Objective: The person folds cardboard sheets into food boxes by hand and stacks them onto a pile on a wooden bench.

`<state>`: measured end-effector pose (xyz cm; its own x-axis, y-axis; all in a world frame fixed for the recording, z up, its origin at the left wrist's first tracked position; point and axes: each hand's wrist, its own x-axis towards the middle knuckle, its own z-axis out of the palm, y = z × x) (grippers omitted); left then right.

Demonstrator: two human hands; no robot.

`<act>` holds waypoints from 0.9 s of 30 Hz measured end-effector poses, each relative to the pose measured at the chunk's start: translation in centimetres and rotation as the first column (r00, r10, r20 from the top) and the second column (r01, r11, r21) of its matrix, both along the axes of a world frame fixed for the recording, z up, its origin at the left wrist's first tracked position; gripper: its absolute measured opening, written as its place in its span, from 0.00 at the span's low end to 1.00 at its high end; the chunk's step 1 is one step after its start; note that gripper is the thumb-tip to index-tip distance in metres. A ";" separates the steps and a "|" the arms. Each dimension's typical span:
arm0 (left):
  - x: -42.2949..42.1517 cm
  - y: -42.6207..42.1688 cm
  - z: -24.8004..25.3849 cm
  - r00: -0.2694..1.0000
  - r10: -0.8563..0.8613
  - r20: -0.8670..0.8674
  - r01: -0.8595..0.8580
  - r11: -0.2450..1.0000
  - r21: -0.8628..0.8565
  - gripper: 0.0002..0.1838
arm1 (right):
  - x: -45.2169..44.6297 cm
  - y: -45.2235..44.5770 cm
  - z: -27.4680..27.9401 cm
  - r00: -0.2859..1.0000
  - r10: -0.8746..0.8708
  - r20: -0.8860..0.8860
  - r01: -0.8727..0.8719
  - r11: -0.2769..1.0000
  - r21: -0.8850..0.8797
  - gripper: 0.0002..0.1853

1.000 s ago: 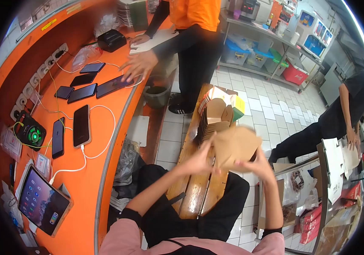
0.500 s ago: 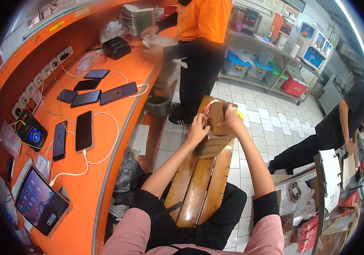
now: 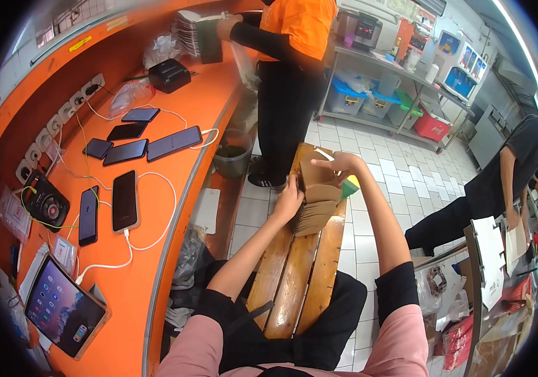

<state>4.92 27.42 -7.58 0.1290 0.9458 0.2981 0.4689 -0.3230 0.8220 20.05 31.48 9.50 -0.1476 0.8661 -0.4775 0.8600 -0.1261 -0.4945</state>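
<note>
A nested stack of brown cardboard food boxes (image 3: 318, 210) rests on a slatted wooden bench (image 3: 278, 311) between my knees. My left hand (image 3: 289, 200) grips the left side of the stack, its fingertips partly hidden against the cardboard. Above the far right end of the stack, my right hand (image 3: 344, 164) has its thumb stretched out to the left and its fingers apart, with no piece in it. A raised brown cardboard panel (image 3: 313, 176) stands just under that hand. Beside the stack on the right shows a green and yellow item (image 3: 349, 185), partly covered.
Left is an orange counter (image 3: 149, 232) bearing several charging phones (image 3: 125, 201), a tablet (image 3: 66, 305), a small fan (image 3: 45, 207) and a black printer (image 3: 169, 75). A person in orange (image 3: 297, 31) stands ahead; another in black (image 3: 520, 157) is at right. A grey bin (image 3: 232, 154) sits beneath the counter.
My right hand has let go of the brown cardboard piece, which now sits lower on the stack, and has lifted slightly. The person in orange has reached toward the counter's back.
</note>
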 end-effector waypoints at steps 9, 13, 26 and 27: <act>0.5 1.1 -0.8 0.993 -0.066 0.102 0.075 0.993 -0.088 0.26 | 6.8 -1.1 -5.4 0.967 0.100 -0.236 -0.126 0.987 -0.097 0.37; 0.8 1.4 -0.8 0.993 -0.071 0.096 0.069 0.997 0.026 0.26 | 8.3 -0.8 -7.4 0.892 0.289 -0.347 -0.290 0.956 0.051 0.30; 0.4 2.6 -1.8 0.978 -0.182 0.104 0.173 0.981 0.089 0.22 | 7.8 -1.9 -11.1 0.939 0.308 0.153 -0.339 0.750 0.569 0.14; 0.5 2.6 -1.7 0.978 -0.182 0.103 0.173 0.981 0.089 0.22 | 8.1 -1.3 -12.2 0.939 0.309 0.153 -0.339 0.749 0.569 0.14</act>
<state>5.38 30.01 -9.23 0.2548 0.8835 0.3931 0.3063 -0.4593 0.8338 28.14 30.14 -2.74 -0.4615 0.8831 0.0848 0.8196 0.4610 -0.3401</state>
